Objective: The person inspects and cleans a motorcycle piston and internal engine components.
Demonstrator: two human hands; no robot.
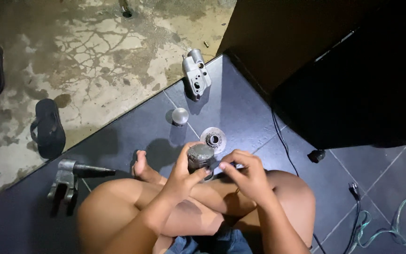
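Observation:
I sit cross-legged on dark floor tiles. My left hand (183, 175) grips a short grey metal cylinder (200, 154), holding it upright above my knees. My right hand (246, 175) is beside it, fingertips pinched together just right of the cylinder; whether it holds a small part I cannot tell. On the tiles just beyond my hands lies a round toothed metal disc (213, 139).
A silver dome-shaped cap (180, 116) and a grey cast metal housing (196, 73) lie farther out. A metal yoke with a shaft (70, 178) rests at left. Sandals (48, 127) lie on the stained concrete. A dark cabinet (344, 80) stands at right, with cables (377, 226) beside it.

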